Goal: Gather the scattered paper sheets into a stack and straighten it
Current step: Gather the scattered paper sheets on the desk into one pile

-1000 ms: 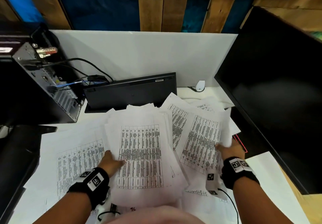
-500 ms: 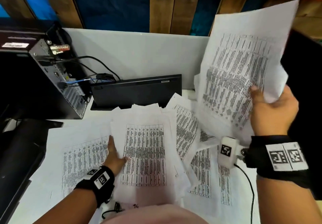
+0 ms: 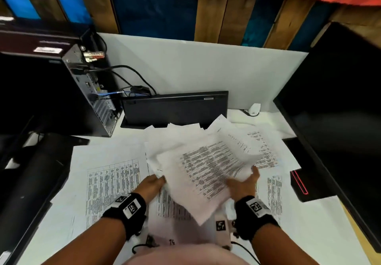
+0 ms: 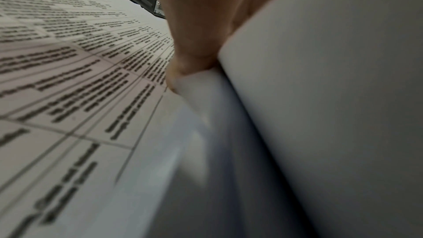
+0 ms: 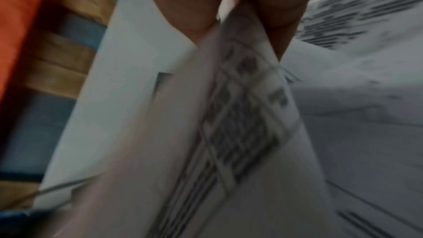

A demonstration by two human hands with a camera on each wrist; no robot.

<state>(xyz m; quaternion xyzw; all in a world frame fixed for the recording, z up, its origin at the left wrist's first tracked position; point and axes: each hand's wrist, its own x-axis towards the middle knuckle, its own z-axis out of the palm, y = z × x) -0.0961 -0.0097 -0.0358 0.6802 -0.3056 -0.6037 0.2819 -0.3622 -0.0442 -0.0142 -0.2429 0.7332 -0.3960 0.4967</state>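
Both hands, left hand [image 3: 151, 184] and right hand [image 3: 244, 180], clutch a skewed bundle [image 3: 204, 169]; loose sheets could slide onto the surface [image 3: 321, 235]

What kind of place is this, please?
Probably an office workstation: a desktop computer case with cables, a dark monitor, and a white desk covered with printed sheets.

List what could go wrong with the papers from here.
The sheet the right hand pinches lands skewed on the pile, so edges may crease. The left hand grips only the pile's edge; sheets could slide. Pages lying apart may be missed.
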